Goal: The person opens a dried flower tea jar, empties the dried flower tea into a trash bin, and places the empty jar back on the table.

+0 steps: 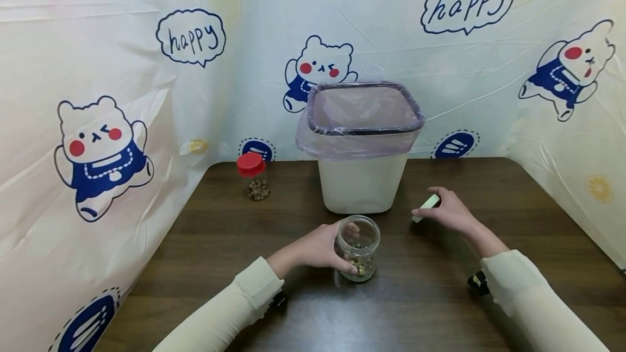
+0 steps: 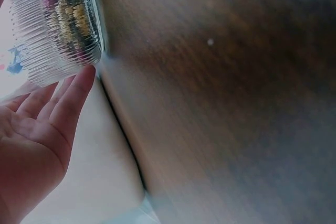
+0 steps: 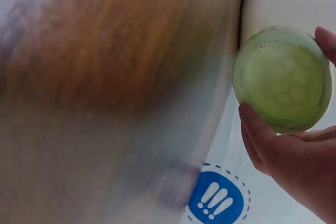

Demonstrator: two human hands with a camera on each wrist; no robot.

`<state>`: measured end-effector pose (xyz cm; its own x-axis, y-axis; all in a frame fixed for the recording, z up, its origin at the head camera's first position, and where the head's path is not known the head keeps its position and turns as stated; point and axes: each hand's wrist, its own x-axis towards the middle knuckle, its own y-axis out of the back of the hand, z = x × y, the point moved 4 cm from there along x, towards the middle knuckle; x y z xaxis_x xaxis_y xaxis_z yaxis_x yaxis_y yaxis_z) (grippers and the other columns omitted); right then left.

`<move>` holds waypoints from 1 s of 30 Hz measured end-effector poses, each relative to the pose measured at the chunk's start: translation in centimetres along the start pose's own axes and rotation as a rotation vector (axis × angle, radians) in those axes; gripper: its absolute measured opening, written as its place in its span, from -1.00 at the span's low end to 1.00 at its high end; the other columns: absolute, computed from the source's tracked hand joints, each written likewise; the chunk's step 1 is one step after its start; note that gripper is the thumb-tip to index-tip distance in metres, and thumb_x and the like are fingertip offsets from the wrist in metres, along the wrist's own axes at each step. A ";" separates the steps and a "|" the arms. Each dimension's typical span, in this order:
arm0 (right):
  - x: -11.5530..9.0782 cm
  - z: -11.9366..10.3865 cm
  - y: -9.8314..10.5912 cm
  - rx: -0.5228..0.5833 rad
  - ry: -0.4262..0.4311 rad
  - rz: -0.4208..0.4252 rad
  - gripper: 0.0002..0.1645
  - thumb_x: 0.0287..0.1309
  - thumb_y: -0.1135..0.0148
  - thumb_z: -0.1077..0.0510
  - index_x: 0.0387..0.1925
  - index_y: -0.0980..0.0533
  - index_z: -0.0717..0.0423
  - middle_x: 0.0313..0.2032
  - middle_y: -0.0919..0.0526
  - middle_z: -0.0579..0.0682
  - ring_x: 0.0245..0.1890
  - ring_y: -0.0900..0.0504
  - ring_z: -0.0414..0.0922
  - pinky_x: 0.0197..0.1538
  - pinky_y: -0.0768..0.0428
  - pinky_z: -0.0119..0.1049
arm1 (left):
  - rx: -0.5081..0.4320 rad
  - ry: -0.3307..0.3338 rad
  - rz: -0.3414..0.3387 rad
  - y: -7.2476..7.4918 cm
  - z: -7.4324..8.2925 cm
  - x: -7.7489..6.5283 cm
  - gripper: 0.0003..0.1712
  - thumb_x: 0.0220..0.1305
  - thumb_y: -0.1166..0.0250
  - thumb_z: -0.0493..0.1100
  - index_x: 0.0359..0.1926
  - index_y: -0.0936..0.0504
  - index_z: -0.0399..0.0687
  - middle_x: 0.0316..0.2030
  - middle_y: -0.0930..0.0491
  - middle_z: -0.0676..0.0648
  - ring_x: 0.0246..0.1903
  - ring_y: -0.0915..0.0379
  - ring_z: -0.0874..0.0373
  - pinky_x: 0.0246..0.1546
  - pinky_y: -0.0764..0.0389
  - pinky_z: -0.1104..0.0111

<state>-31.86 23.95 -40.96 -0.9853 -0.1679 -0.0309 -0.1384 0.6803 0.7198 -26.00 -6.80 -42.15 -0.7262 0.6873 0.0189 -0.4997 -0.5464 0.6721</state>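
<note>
My left hand (image 1: 320, 246) grips an open clear glass jar (image 1: 358, 246), thumb on the near side and fingers round the far side. Ribbed walls show on the jar (image 2: 58, 30) in the left wrist view, with dried yellow, dark and pinkish bits at its bottom. To the right, my right hand (image 1: 452, 211) pinches a pale green round lid (image 1: 425, 208) by its edge, tilted and apart from the jar. Facing the right wrist camera is the lid's (image 3: 283, 80) flat round face, held between thumb and fingers.
Behind the jar stands a white bin (image 1: 364, 183) lined with a thin purplish bag (image 1: 362, 148). At the back left is a small jar with a red lid (image 1: 251, 164) and brown bits inside. A printed cloth (image 1: 254, 69) hangs round the dark wooden table (image 1: 235, 232).
</note>
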 end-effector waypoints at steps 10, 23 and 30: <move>0.3 0.1 -0.8 -0.014 0.017 -0.001 0.09 0.08 -0.38 -0.20 0.34 -0.14 0.46 0.21 -0.19 0.52 0.04 -0.33 0.23 0.02 -0.39 0.09 | 0.003 0.004 -0.004 0.0 0.0 0.0 -0.14 -0.11 -0.59 0.06 0.20 -0.41 -0.04 0.09 -0.54 0.06 0.06 -0.44 0.30 0.08 -0.43 0.36; 0.4 0.6 -1.1 -0.028 0.009 -0.010 0.11 0.06 -0.37 -0.26 0.31 -0.19 0.50 0.14 -0.29 0.46 -0.04 -0.38 0.16 -0.05 -0.43 -0.04 | -0.026 -0.008 -0.002 0.1 0.3 -0.1 -0.15 -0.11 -0.60 0.02 0.19 -0.41 -0.08 0.09 -0.55 0.00 -0.03 -0.50 0.31 0.05 -0.45 0.39; -0.3 1.1 -1.1 -0.055 0.024 -0.079 0.12 0.08 -0.36 -0.24 0.30 -0.16 0.54 0.20 -0.32 0.47 0.07 -0.41 0.21 0.06 -0.42 0.08 | -0.011 -0.004 -0.004 0.1 0.3 -0.2 -0.14 -0.10 -0.59 0.04 0.20 -0.40 -0.09 0.10 -0.55 0.00 0.03 -0.48 0.28 0.08 -0.43 0.37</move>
<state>-31.52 24.05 -42.50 -0.9688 -0.2367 -0.0732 -0.2094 0.6241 0.7528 -25.78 -6.89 -41.86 -0.7223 0.6913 0.0199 -0.5076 -0.5494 0.6637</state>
